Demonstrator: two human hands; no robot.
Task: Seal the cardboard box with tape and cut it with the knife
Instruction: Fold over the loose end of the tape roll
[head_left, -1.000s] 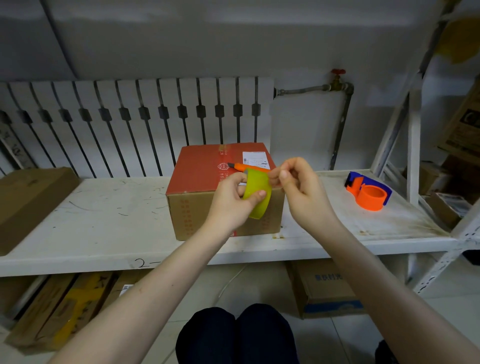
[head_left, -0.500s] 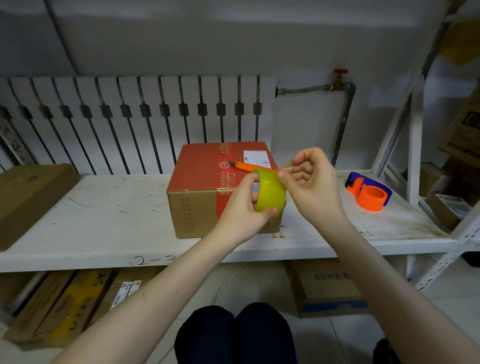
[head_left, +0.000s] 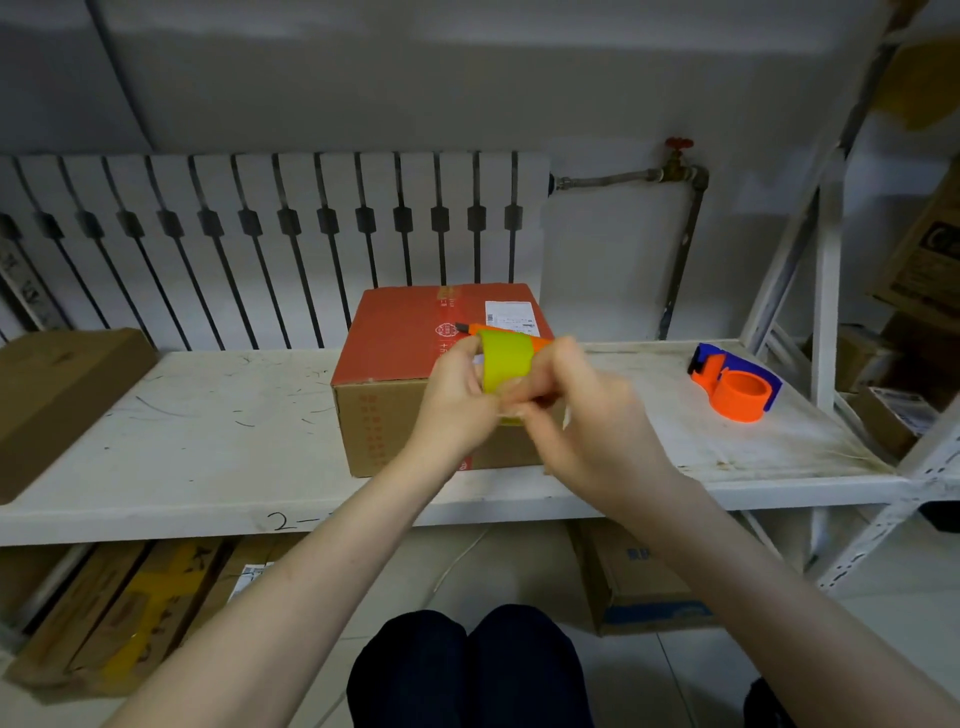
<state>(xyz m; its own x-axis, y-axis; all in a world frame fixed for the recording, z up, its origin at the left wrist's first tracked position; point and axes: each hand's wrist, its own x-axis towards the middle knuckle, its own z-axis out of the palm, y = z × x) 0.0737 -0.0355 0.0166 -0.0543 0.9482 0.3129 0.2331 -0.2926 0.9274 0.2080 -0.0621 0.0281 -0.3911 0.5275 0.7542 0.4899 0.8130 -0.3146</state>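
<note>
— What is the biggest thing there?
— A scuffed white shelf (head_left: 208, 441). A cardboard box (head_left: 395, 364) stands on it near the middle, with a red top, brown sides and a white label at its far right corner.
— Anything else on the shelf?
— A flat brown carton (head_left: 62, 395) at the far left, well apart from the box, and an orange-and-blue tape dispenser (head_left: 737, 387) off to the right.
— The hands?
— Both are up in front of the box's right half. The left hand (head_left: 457, 400) has its grip clamped on the yellow-green tape roll (head_left: 506, 358), thumb and fingers curled round it. The right hand (head_left: 587, 426) is at the roll's lower edge with its fingers curled. It is blurred, so I cannot tell whether its grip has the tape or only touches it.
— And the knife?
— The orange knife (head_left: 471, 329) lies on the box top just behind the roll, dark tip to the left, its middle hidden by the roll.
</note>
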